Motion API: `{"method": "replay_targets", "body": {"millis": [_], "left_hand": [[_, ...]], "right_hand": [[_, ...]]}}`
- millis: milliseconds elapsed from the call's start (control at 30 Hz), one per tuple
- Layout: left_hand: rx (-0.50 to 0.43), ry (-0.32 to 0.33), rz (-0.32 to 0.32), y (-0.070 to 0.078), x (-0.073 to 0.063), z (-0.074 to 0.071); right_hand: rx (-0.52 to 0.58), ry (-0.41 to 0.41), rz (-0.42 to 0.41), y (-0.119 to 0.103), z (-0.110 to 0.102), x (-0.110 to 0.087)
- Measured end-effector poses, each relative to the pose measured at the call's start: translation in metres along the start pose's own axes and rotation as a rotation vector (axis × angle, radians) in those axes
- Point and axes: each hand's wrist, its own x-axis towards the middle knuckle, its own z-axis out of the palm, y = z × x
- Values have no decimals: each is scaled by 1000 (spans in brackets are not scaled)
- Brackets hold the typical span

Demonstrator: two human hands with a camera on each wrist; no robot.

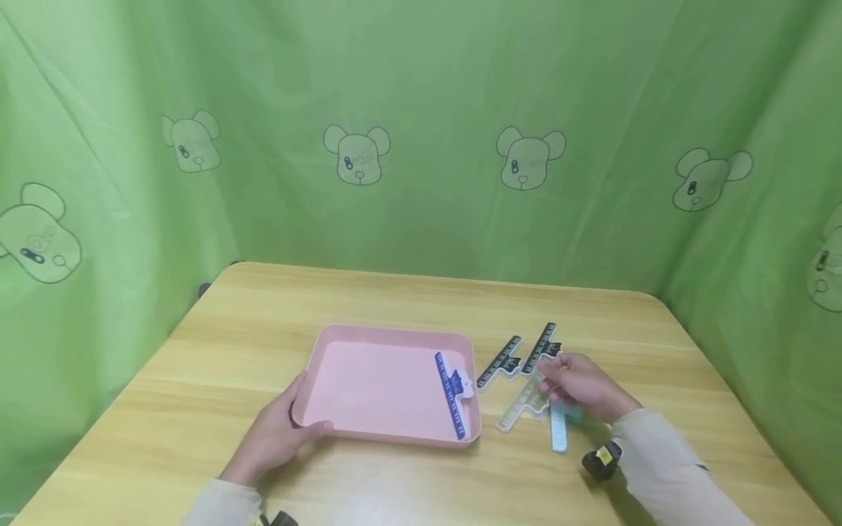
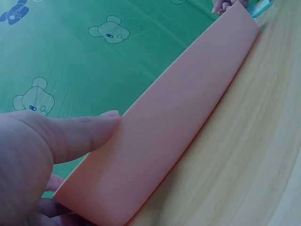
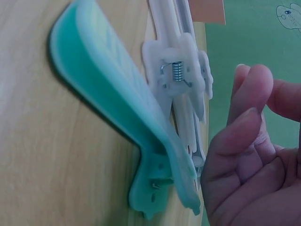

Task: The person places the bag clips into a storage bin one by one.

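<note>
My left hand (image 1: 276, 436) grips the near left corner of a pink tray (image 1: 368, 387), thumb against its front wall (image 2: 155, 117). Inside the tray, at its right end, lies a dark blue spring clip (image 1: 450, 395) with a keyboard pattern. My right hand (image 1: 585, 386) hovers over the clips right of the tray, fingers curled, nothing visible between them. Under its fingertips lies a clear, yellowish clip (image 1: 516, 411); whether they touch it I cannot tell. A turquoise clip (image 3: 108, 84) rests on its side below this hand. In the right wrist view, a pale clip's metal spring (image 3: 177, 71) shows.
Two black keyboard-patterned clips (image 1: 498, 363) lie farther back on the wooden table (image 1: 395, 292), near the tray's right wall. A green curtain (image 1: 434, 219) printed with bear heads surrounds the table at the back and sides.
</note>
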Motion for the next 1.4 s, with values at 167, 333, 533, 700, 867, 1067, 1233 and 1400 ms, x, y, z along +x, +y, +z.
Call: {"method": "replay_targets", "body": {"millis": [167, 333, 533, 700, 867, 1067, 1233, 1400], "left_hand": [[-17, -11, 3, -4, -1, 2], [-19, -11, 12, -4, 2, 0], [-7, -10, 7, 2, 6, -4], [-1, -13, 6, 1, 5, -4], [1, -12, 9, 1, 1, -3], [8, -7, 13, -1, 0, -2], [14, -5, 15, -2, 0, -1], [17, -1, 24, -1, 0, -1]], "right_hand": [[-7, -14, 12, 7, 1, -1], [11, -44, -26, -1, -3, -3], [1, -24, -25, -11, -11, 0], [1, -7, 4, -3, -14, 4], [24, 4, 17, 2, -14, 6], [24, 13, 23, 3, -16, 9], [-14, 32, 39, 4, -19, 9], [-33, 62, 69, 6, -24, 11]]}}
